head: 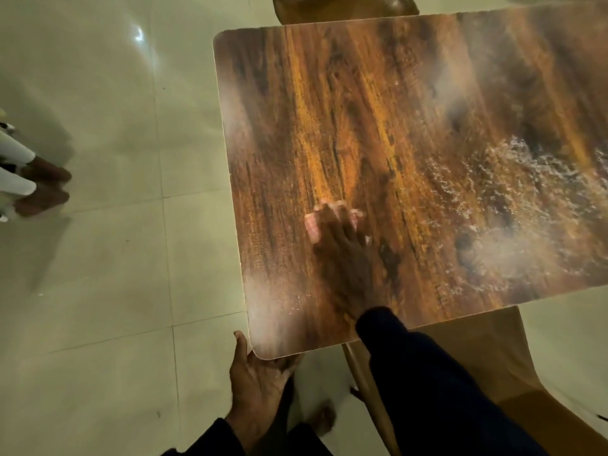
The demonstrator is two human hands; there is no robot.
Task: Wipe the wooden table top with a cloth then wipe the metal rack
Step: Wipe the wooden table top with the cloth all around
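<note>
The wooden table top [411, 126] fills the upper right, dark brown with orange grain and wet, foamy streaks at its right side. My right hand [342, 238], blurred, lies flat on the table near its left half, pressing a small pink cloth [312, 227] that peeks out around the fingers. My left hand [260, 376] grips the table's near left corner from below, thumb up along the edge. No metal rack shows in this view.
A pale tiled floor [115, 258] surrounds the table. Another person's bare feet [46, 185] stand at the far left. A brown chair [345, 8] sits beyond the far edge, and a tan seat [477, 350] lies under the near edge.
</note>
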